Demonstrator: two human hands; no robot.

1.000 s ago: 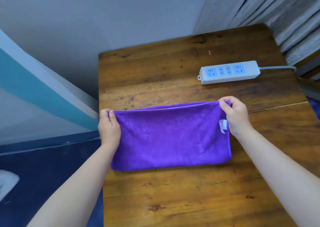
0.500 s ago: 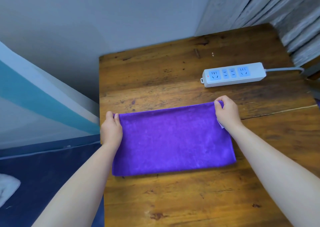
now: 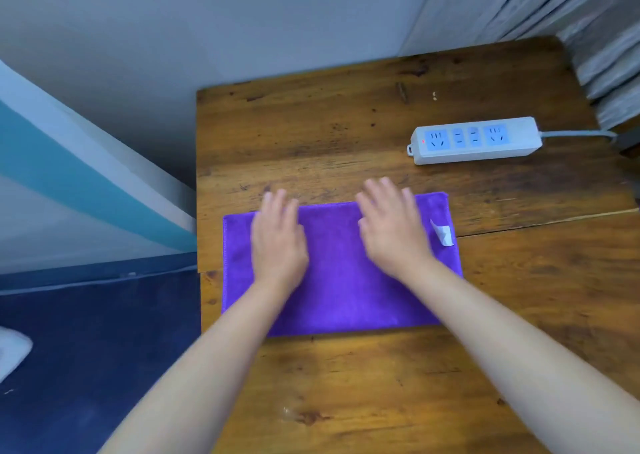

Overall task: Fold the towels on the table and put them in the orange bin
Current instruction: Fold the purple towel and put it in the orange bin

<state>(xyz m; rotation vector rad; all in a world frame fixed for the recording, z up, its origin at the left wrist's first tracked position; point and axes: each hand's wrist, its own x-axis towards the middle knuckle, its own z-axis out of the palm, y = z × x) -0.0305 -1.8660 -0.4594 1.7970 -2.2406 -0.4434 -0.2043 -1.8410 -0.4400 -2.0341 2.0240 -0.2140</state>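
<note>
Pressing down flat, both hands now lie on the purple towel [image 3: 341,273]. A moment ago they pinched its two far corners; now they have let go and moved in toward the middle. That likely means this fold is done and is being smoothed, with another fold to come. The left hand [image 3: 277,242] has straight fingers, spread flat, holding nothing, with its tips just past the towel's far edge. The right hand [image 3: 391,228] is the same, flat and holding nothing. The towel lies near the left edge of the tabletop [image 3: 381,401]. A white power strip [image 3: 474,140] sits near the far right corner. The orange bin is not in view.
</note>
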